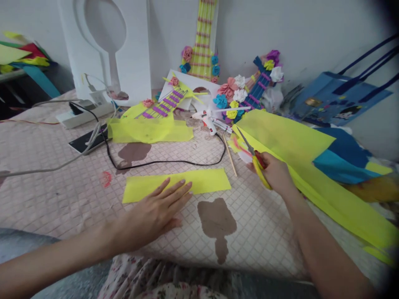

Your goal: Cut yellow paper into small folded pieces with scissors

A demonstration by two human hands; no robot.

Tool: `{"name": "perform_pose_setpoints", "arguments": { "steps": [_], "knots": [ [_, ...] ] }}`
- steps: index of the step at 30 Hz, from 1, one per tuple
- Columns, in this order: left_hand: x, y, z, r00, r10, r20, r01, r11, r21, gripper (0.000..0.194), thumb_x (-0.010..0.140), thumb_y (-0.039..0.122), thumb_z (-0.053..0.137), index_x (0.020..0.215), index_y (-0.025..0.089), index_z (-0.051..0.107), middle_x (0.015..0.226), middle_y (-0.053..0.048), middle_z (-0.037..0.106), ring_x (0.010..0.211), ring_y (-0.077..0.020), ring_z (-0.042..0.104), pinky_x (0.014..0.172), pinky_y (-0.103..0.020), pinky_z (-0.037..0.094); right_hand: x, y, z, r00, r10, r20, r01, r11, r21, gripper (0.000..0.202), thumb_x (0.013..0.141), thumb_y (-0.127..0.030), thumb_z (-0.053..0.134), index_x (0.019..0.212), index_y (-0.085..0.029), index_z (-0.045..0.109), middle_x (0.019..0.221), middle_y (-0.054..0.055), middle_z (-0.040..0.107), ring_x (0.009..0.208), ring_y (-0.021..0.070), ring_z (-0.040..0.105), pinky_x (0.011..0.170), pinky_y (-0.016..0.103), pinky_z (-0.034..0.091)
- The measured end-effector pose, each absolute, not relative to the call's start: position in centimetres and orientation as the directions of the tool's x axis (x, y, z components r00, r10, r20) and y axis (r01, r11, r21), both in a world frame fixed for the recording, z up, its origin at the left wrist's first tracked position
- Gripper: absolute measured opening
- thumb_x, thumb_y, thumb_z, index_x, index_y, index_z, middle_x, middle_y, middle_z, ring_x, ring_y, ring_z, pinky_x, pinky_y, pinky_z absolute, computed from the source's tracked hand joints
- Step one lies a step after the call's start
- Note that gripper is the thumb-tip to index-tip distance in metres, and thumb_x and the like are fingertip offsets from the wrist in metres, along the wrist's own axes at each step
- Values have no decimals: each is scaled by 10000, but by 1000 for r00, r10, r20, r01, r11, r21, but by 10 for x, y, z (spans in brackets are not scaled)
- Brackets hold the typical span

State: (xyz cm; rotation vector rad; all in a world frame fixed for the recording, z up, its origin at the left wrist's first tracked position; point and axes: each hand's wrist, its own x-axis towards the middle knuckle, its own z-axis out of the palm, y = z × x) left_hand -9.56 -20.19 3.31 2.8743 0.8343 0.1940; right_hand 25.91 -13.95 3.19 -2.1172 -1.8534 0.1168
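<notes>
Directly beneath the slightly spread left fingers [175,192] lies a yellow strip [208,180]; the right fingers [269,162] grip scissors [260,174].

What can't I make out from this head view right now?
All in the head view:
- Part of the yellow strip: hidden by the left hand.
- Part of the scissors' handle: hidden by the right hand.
- Top of the standing yellow guitar neck: cut off by the top edge.
- Blue bag's straps: partly cut off, right edge.

Two hands [158,207] [277,173], one pair of scissors [257,166]
</notes>
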Motion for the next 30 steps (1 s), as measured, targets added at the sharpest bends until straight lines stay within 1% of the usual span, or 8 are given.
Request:
{"name": "perform_pose_setpoints", "arguments": {
  "steps": [2,5,8,11,15,20,24,30],
  "knots": [
    [-92,-188,36,836,526,153,499,-847,184,436,905,254,447,1336,196,411,1402,-96,435,1336,-225,331,1115,-454,261,256,-145,38,65,989,133,956,-23,-293,350,730,-488,566,940,-209,549,698,27,626,612,187,569,539,262,373],
    [-79,-163,37,862,459,217,421,-885,198,342,915,156,395,1230,187,525,1341,-87,512,1291,-214,409,1096,-455,303,253,-157,46,-117,993,30,969,121,-215,433,705,-436,601,1049,-194,500,773,36,634,644,190,587,549,260,379],
    [-62,-140,34,891,379,250,337,-921,195,319,910,112,369,1139,160,586,1291,-106,556,1230,-215,484,1066,-463,343,260,-171,49,-220,974,-44,971,215,-101,469,679,-463,628,1043,-195,503,849,56,647,705,213,609,583,274,395],
    [-47,-125,32,903,322,283,275,-942,195,301,898,100,385,1094,160,605,1227,-108,604,1165,-204,538,1035,-445,379,275,-186,48,-298,951,-82,955,296,-30,456,704,-510,605,1012,-189,507,899,79,653,756,238,621,620,303,412],
    [-34,-120,31,866,427,259,373,-898,235,230,882,151,451,1043,144,615,1103,-106,651,1014,-215,605,883,-390,480,295,-200,45,-370,926,-73,926,374,44,412,738,-498,590,995,-188,505,970,101,645,856,274,617,705,356,434],
    [-27,-121,28,801,566,194,501,-812,299,223,873,246,499,1044,145,599,1009,-94,635,908,-204,607,774,-330,494,305,-207,45,-420,904,-82,896,427,125,379,739,-472,601,957,-175,511,940,107,644,850,287,617,734,390,441],
    [-24,-122,26,762,630,154,572,-764,299,311,842,337,553,1077,135,581,985,-99,617,894,-226,592,759,-354,487,305,-206,45,-444,893,-65,880,449,153,338,755,-457,583,934,-180,505,923,103,643,844,288,611,720,391,439],
    [-27,-122,22,725,671,155,606,-729,320,340,826,355,573,1095,147,563,1004,-97,614,910,-234,585,766,-366,484,304,-206,44,-454,890,-51,874,455,168,330,756,-462,580,914,-187,488,879,98,643,818,284,613,717,383,433]
  ]
}}
